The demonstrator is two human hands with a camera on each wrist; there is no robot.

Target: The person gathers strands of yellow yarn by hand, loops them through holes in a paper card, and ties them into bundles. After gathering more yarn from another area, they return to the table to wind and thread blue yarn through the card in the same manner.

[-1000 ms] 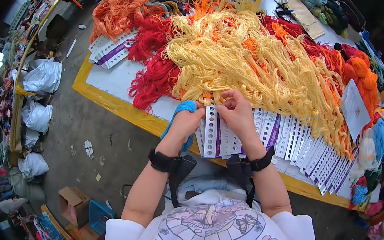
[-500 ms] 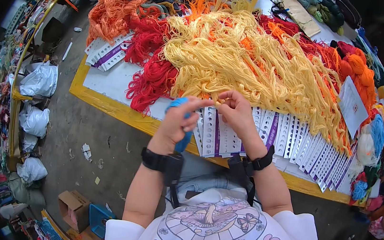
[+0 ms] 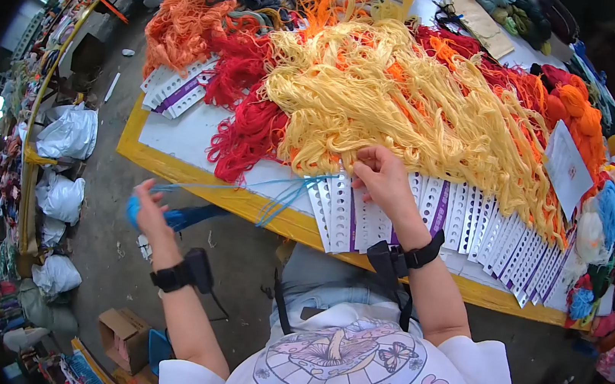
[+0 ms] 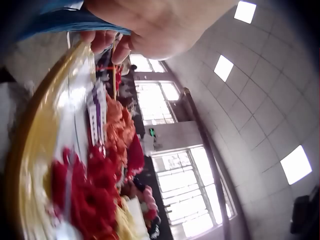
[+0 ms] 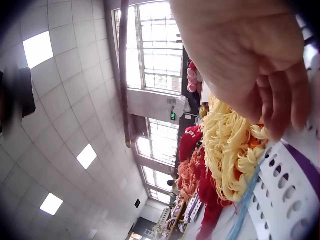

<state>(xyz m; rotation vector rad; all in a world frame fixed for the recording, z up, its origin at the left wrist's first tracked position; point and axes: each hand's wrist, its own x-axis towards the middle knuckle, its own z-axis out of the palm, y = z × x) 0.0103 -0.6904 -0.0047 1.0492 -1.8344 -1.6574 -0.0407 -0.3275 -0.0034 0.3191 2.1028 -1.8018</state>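
A hank of blue thread (image 3: 193,216) hangs from my left hand (image 3: 155,212), out past the table's front edge, the fingers curled round part of it. Thin blue strands (image 3: 284,193) stretch from there to the top of a white card with punched holes (image 3: 340,211). Right at that card's upper end is my right hand (image 3: 389,187), fingers loosely bent and nothing visible between them. In the right wrist view, its fingertips (image 5: 274,131) hang close over the holed card (image 5: 285,185), with blue strands at the card's edge. Pale yellow thread (image 3: 365,99) lies heaped just beyond.
More holed cards (image 3: 500,250) with purple bands line the table front on the right. Red thread (image 3: 241,138) and orange thread (image 3: 181,31) lie at the left. The table has a yellow-taped edge (image 3: 173,160). White bags (image 3: 65,131) stand along the left side.
My left hand has swung from the card down and left past the table edge, drawing the blue strands out. The right hand stays by the card, its fingers looser.
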